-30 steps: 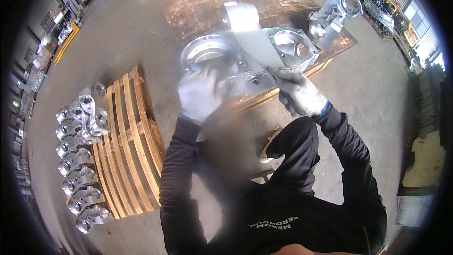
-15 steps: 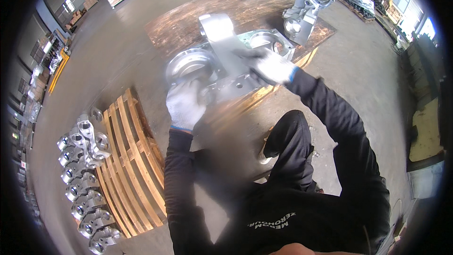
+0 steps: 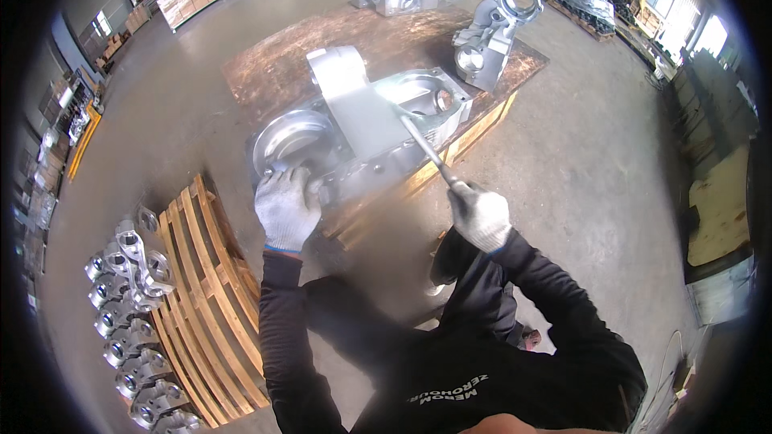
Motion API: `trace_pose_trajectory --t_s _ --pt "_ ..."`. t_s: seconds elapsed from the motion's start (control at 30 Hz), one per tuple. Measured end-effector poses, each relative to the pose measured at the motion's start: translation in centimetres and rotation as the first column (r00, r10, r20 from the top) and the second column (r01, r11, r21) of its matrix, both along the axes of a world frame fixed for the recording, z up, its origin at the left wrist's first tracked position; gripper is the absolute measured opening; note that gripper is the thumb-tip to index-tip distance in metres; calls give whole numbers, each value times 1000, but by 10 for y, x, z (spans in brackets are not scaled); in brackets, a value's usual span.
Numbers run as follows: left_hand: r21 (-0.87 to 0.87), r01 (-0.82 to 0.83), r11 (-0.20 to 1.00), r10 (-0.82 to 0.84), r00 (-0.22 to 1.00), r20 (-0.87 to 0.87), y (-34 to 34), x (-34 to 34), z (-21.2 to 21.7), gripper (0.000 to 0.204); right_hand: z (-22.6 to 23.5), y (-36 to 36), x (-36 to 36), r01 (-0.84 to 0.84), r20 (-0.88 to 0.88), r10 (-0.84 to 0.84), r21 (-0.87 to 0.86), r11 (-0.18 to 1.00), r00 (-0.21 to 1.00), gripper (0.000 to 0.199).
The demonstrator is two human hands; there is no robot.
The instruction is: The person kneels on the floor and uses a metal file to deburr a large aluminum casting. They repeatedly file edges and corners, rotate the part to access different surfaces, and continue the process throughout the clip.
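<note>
My right hand (image 3: 481, 214), gloved, is clenched round the handle end of a long metal file (image 3: 426, 149); its far end lies on the top face of the large grey cast housing (image 3: 354, 133). My left hand (image 3: 285, 209), gloved, lies flat with fingers spread against the housing's near round flange, pressing rather than gripping. Housing: bright machined aluminium colour, one round opening at left, one deep bore at right, a flat raised block across the middle. It sits on a rusty brown plate (image 3: 265, 72) over timber. A second casting (image 3: 490, 36) stands upright behind. File tip hard to make out against the metal. Wooden pallet (image 3: 205, 305) at left, small castings (image 3: 129, 313) beside it, partly cut off.
</note>
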State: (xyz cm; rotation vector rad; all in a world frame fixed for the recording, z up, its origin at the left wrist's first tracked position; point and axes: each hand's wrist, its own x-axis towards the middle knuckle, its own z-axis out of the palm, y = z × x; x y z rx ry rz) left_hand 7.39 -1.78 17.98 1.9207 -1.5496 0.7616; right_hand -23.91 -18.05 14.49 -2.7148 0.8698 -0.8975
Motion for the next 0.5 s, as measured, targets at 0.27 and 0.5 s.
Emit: trace_pose_trajectory --t_s 0.27,0.5 --pt "136 -56 989 56 998 4 2 -4 4 16 -17 -27 24 93 113 -92 -2 996 989 53" --pt "194 -86 977 82 996 32 2 -15 7 17 1 -73 20 154 173 -151 -10 988 973 65"
